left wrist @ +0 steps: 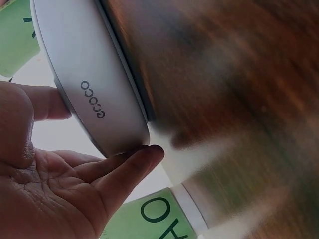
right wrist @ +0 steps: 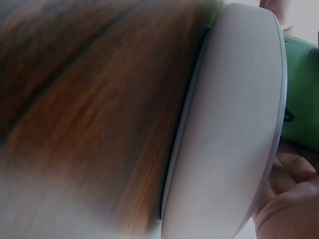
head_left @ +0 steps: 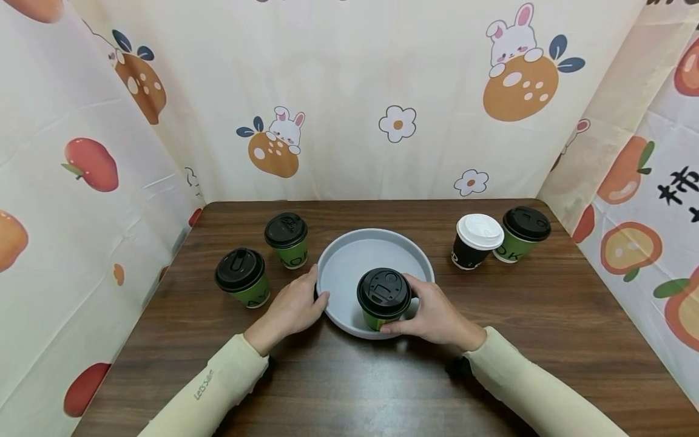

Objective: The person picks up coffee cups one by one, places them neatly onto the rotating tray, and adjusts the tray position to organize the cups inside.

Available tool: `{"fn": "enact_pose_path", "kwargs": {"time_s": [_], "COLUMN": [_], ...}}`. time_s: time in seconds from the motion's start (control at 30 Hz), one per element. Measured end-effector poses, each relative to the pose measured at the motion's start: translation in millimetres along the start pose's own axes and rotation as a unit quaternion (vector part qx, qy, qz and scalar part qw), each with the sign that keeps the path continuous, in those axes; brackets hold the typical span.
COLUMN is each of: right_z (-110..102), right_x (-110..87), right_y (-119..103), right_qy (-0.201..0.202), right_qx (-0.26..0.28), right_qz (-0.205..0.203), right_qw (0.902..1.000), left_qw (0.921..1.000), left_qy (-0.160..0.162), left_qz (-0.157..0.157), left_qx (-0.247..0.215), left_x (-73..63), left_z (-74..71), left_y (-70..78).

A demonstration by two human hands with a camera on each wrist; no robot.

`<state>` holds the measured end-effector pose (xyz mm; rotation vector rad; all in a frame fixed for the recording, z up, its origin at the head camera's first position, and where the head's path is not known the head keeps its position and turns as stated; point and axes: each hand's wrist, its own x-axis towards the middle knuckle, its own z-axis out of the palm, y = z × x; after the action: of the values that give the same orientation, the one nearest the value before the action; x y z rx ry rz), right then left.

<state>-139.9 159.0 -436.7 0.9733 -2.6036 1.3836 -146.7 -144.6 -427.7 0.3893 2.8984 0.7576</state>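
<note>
A round light-grey tray [head_left: 349, 258] lies on the wooden table. My left hand [head_left: 295, 306] holds its left rim, thumb over the edge and fingers along the outer wall. Lettering shows on the tray's side [left wrist: 89, 59] in the left wrist view. My right hand [head_left: 439, 315] grips a green paper cup [head_left: 384, 294] with a black lid, upright at the front right of the tray. The right wrist view shows that cup [right wrist: 304, 94] beyond the tray wall [right wrist: 224, 124]; whether its base touches the tray is hidden.
Left of the tray stand two black-lidded green cups, one nearer [head_left: 243, 279] and one farther back [head_left: 286, 240]. At the back right, a black cup with a white lid [head_left: 477, 240] stands beside another green cup [head_left: 521, 233]. A printed curtain [head_left: 349, 73] encloses the table [head_left: 349, 388].
</note>
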Motion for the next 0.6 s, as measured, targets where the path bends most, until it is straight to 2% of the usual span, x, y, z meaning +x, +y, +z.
{"fn": "enact_pose_path", "kwargs": {"time_s": [0.6], "right_z": [0.5], "right_x": [-0.2], "right_y": [-0.9], "right_qy": [-0.007], "right_qx": [0.002], "right_qz": [0.01], "right_qw": [0.9999], "left_qw": [1.0], "left_qy": [-0.001], "left_qz": [-0.003], "left_qx": [-0.004], "left_x": [0.0], "left_z": [0.6], "left_y": [1.4]}}
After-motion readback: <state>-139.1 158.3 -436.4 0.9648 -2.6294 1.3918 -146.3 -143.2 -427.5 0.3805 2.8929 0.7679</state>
